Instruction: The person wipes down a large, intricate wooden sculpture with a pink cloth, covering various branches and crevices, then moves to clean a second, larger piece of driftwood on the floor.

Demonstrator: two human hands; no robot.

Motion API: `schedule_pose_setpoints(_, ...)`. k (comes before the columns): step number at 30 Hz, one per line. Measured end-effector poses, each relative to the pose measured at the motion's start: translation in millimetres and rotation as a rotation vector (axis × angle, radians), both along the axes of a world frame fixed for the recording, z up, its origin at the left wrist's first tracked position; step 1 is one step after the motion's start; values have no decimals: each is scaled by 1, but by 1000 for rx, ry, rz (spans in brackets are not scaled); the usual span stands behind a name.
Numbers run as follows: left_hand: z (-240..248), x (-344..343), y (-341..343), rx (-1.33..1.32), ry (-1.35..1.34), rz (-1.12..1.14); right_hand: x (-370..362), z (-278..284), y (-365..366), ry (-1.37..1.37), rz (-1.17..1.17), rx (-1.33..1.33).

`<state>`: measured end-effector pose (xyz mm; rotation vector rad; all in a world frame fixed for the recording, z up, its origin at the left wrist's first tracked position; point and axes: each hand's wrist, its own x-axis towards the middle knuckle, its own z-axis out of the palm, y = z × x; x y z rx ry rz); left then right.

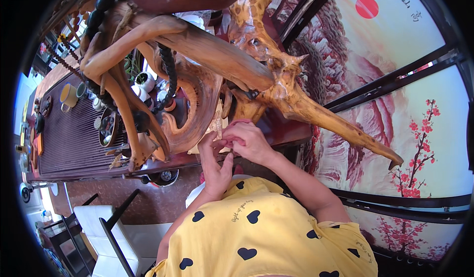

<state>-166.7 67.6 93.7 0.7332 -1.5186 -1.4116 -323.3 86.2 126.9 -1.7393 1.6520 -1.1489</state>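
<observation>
A small pink piece point(229, 143), soft and cloth-like, shows between my two hands in front of my chest. My right hand point(253, 143) is closed round it with bent fingers, and a little more pink peeks out above the knuckles. Close against it on the left, my left hand point(216, 166) has curled fingers, its thumb and forefinger tips at the pink piece's edge. Whatever those tips pinch is too small to make out. Just beyond my hands lies a pale tan sheet or board point(216, 124), partly covered by them.
A gnarled, polished wood root sculpture point(217, 55) arches over the table, one branch point(345, 126) reaching right. Dark beads hang on it. A slatted tea tray point(64, 134) with a yellow mug point(69, 95) stands left. Painted folding screens point(365, 114) rise right; a white chair point(101, 232) stands lower left.
</observation>
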Motion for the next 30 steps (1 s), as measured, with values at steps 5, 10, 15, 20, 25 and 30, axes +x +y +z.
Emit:
schedule_pose_setpoints(5, 19, -4, -1, -334, -212, 43, 17, 4, 27, -961, -167, 239)
schedule_pose_setpoints(10, 19, -21, 0, -291, -55, -139, 16, 16, 38, -1160, -165, 137)
schedule_pose_setpoints(15, 17, -41, -5, -385, -39, -129, -2, 71, 67, 361, -305, 44)
schedule_pose_setpoints(20, 20, -85, -35, -627, -175, 300, -48, 141, 108, 811, -700, -349)
schedule_pose_setpoints(25, -2, -97, -34, -835, -406, 250, -91, 161, 126, 793, -942, -349)
schedule_pose_setpoints(30, -1, -73, -8, -713, -406, -79, -125, 138, 134, 830, -838, -126)
